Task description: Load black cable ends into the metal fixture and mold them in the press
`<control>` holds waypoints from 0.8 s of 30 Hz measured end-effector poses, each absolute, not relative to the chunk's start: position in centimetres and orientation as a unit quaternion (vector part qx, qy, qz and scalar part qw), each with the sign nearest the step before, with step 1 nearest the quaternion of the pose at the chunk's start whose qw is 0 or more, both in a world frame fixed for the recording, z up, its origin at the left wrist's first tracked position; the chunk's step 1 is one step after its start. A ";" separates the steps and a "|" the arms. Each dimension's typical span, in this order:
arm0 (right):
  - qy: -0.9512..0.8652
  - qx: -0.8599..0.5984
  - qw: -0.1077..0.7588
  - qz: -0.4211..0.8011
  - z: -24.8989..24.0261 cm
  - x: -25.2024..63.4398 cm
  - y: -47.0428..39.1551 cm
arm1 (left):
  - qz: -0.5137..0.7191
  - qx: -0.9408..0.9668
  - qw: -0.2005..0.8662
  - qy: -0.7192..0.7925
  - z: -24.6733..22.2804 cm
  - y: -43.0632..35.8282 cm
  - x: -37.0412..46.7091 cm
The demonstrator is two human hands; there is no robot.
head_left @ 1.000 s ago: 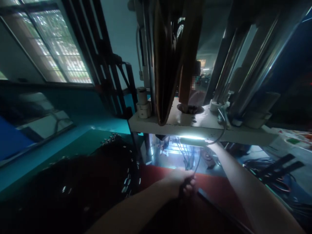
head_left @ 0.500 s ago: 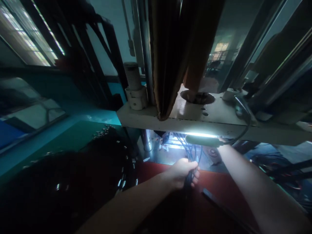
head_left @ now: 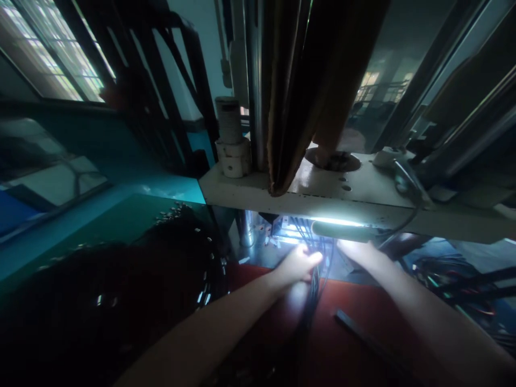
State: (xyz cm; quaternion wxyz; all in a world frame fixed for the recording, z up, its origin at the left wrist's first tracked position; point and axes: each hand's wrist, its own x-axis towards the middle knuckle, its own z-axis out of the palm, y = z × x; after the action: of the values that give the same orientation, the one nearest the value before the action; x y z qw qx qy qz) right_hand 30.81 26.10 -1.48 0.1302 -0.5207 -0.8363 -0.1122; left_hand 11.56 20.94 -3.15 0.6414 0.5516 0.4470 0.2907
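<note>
Nearest me, a bundle of thin, dark cables trails down from my left hand over the red tabletop; their upper lengths run from beside my thumb into the lit gap beyond. That hand has its thumb stretched out and its fingers partly curled beside the strands; I can't tell whether they grip them.

To the right of the cables, a strip of red surface separates them from a straight, narrow dark bar lying at a slant below my right hand. That hand reaches in under a pale, rounded lamp, its fingertips lost from sight, so I can't tell what it holds.

Left of my left hand spreads a large black heap, dotted with shiny metal bits, on a flat green surface. Well to the right of my right hand lie coiled dark leads.

Above both hands, the straight front edge of a glossy cream plate leaves a low gap over the tabletop. A dark brown, rough-edged flap hangs down to it. Farthest off, up to the left, is a barred window.
</note>
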 end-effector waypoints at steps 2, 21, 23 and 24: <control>-0.847 -0.504 0.105 -0.135 -2.1 30.0 24.3 | 0.364 0.670 0.427 0.486 -2.9 22.2 10.6; -0.837 -0.519 0.002 -0.171 -1.3 30.4 23.1 | 0.180 0.932 0.002 0.313 -4.5 27.1 5.1; -0.839 -0.516 0.002 -0.172 -1.3 30.2 23.1 | 0.211 0.926 0.019 0.312 -3.3 26.8 6.4; -0.840 -0.514 0.003 -0.174 -1.3 30.1 23.1 | 0.232 0.923 0.026 0.307 -2.6 26.7 7.2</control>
State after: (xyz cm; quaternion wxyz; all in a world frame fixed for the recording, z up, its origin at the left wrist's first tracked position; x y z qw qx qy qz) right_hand 30.15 23.07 -1.31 0.0033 -0.5141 -0.8399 -0.1740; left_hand 7.19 26.69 -2.62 0.0263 0.9226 0.3071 0.2320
